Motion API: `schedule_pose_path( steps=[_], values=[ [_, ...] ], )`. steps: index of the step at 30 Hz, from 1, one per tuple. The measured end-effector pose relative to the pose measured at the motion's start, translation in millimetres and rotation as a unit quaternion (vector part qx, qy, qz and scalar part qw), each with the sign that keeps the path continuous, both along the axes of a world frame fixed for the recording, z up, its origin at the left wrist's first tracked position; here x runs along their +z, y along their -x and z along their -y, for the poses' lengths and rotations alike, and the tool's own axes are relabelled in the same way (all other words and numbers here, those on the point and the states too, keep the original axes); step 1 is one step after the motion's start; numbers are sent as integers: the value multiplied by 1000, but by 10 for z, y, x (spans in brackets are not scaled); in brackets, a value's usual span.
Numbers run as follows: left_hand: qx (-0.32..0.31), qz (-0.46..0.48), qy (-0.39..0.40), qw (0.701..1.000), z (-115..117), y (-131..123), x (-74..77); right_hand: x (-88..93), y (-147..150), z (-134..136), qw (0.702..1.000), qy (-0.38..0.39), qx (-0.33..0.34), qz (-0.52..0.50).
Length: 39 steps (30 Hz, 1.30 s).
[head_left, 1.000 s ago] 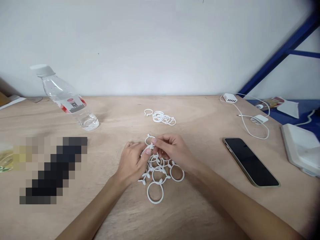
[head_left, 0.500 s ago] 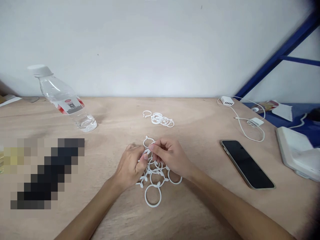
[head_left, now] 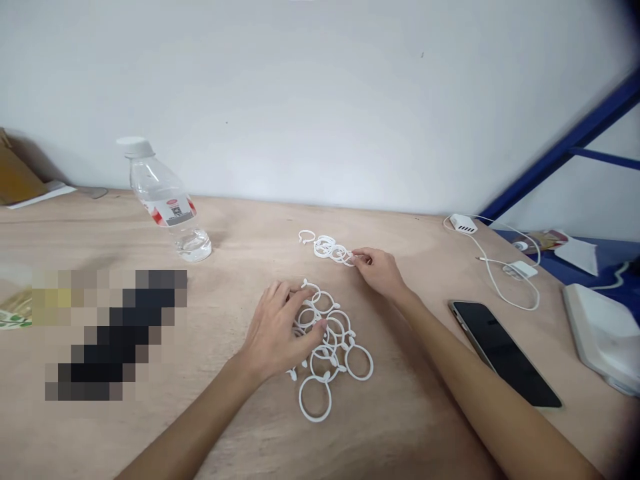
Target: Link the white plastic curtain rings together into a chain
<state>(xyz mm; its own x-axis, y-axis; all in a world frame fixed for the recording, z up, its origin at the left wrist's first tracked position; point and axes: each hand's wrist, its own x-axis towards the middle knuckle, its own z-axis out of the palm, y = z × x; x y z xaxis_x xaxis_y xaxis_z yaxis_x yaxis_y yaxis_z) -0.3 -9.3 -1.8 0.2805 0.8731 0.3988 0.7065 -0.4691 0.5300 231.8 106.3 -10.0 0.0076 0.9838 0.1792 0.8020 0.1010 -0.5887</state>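
Note:
A near pile of white plastic rings (head_left: 315, 419) lies on the wooden table (head_left: 240, 427), each ring with small leaf-like tips at its joint. Over the left side of this pile rests my left hand (head_left: 277, 330), fingers spread and thumb apart, partly covering some rings. Farther back is a smaller cluster of white rings (head_left: 324, 248), with one open ring (head_left: 307, 232) at its left. At the cluster's right end, my right hand (head_left: 383, 272) pinches the edge of a ring between thumb and fingers.
Back left, a clear bottle (head_left: 173, 210) with a white cap stands on the table. A phone (head_left: 505, 353) lies by my right forearm, with a white charger and cable (head_left: 465, 223) behind it. A white device (head_left: 600, 333) sits at the right edge. A blurred dark object lies at left.
My hands were together over the near pile. Since then my right hand has moved away to the far cluster and my left hand has opened over the near rings. The view has shifted left.

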Motion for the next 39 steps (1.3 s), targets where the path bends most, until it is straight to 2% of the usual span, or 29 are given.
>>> schedule_pose_path(
  steps=[5,10,13,16,20,23,28,30,36,39],
  values=[
    [13,22,-6,1000,1,10,-15,189,-50,58,999,-30,0,22],
    [9,40,-6,999,-6,9,-12,412,-102,216,994,-92,-15,58],
    [15,63,8,998,-15,24,1,470,31,420,995,-67,59,-40],
    [23,89,24,996,-22,47,8,507,256,669,974,22,180,-132],
    [-24,67,29,997,-23,64,3,563,496,894,948,90,245,-182],
    [-60,61,43,995,-25,62,-10,570,564,943,929,129,250,-241],
    [-97,86,61,990,-36,64,-21,522,580,932,887,194,207,-364],
    [-106,92,65,988,-38,66,-20,506,595,935,883,196,197,-379],
    [-90,74,61,991,-33,61,-43,423,683,996,868,191,225,-398],
    [-108,60,62,990,-40,60,-45,363,684,957,852,222,233,-412]
  ],
)
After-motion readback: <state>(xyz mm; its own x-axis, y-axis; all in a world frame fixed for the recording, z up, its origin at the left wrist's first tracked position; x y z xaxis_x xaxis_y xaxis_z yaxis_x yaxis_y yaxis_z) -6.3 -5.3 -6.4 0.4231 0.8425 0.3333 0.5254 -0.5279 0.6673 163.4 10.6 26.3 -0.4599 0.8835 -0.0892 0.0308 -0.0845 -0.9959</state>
